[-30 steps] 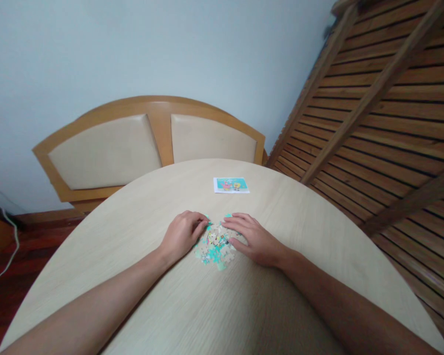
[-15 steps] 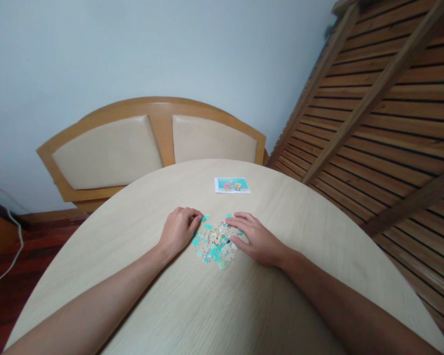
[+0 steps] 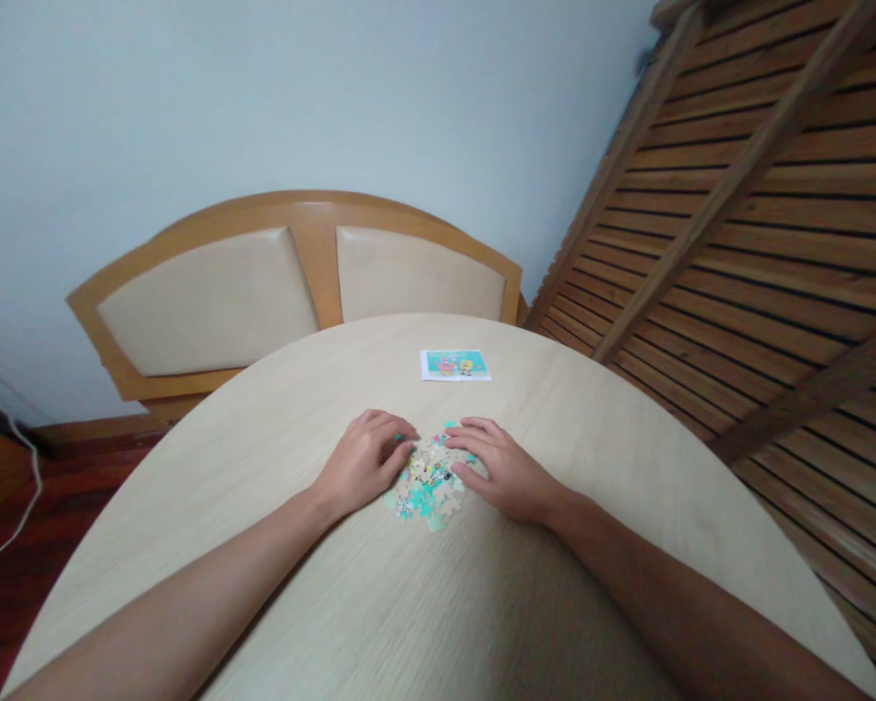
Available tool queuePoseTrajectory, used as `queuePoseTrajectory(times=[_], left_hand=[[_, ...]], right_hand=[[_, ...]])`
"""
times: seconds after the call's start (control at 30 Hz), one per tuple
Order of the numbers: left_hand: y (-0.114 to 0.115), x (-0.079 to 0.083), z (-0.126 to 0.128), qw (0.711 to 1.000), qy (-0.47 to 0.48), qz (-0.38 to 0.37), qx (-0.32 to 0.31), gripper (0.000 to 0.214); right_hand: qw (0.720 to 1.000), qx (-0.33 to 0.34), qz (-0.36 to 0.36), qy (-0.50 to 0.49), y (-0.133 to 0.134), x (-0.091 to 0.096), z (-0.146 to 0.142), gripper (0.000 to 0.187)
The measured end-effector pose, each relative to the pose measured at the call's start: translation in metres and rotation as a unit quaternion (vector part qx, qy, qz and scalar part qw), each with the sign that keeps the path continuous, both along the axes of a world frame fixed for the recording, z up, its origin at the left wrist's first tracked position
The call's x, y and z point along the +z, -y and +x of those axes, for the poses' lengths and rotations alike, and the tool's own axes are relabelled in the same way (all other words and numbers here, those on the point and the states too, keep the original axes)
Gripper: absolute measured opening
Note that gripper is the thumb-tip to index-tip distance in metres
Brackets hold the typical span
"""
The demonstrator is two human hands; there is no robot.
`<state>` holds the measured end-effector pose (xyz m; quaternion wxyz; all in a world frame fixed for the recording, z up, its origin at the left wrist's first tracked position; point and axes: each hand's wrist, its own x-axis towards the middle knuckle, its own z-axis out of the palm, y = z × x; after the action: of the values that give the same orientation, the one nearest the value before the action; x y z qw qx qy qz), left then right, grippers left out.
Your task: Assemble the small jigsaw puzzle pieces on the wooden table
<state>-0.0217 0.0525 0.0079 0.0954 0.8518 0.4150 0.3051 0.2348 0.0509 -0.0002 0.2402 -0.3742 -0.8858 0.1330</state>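
The heap of puzzle pieces (image 3: pixel 429 484) lies in the middle of the table (image 3: pixel 409 613), well short of its far edge, cupped between my left hand (image 3: pixel 361 465), fingers curled close together, and my right hand (image 3: pixel 502 474), fingers flat and slightly spread. I reckon light pressure with fingertips low on the wood works best, so no piece slips under them or scatters toward the picture card (image 3: pixel 456 365)

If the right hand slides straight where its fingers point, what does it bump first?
Most likely the pile of puzzle pieces: the right hand points left and a little away from the person, and the pile lies right against it. Beyond the pile is the left hand.
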Motion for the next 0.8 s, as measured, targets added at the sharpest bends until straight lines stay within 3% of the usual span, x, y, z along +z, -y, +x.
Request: queuePoseTrajectory(times=[0.17, 0.5, 0.8], left_hand=[[0.0045, 0.0003, 0.003, 0.997, -0.019, 0.002, -0.073, 0.017], [0.0048, -0.0001, 0.0022, 0.995, -0.06, 0.01, -0.083, 0.022], [0.006, 0.0018, 0.0024, 0.993, -0.081, 0.028, -0.08, 0.025]], right_hand=[[1.0, -0.007, -0.003, -0.006, -0.0007, -0.0022, 0.0003, 0.038], [0.998, -0.053, 0.022, -0.016, -0.0007, -0.0027, -0.0006, 0.036], [0.997, -0.082, 0.012, -0.008, 0.0019, -0.0002, -0.0022, 0.044]])
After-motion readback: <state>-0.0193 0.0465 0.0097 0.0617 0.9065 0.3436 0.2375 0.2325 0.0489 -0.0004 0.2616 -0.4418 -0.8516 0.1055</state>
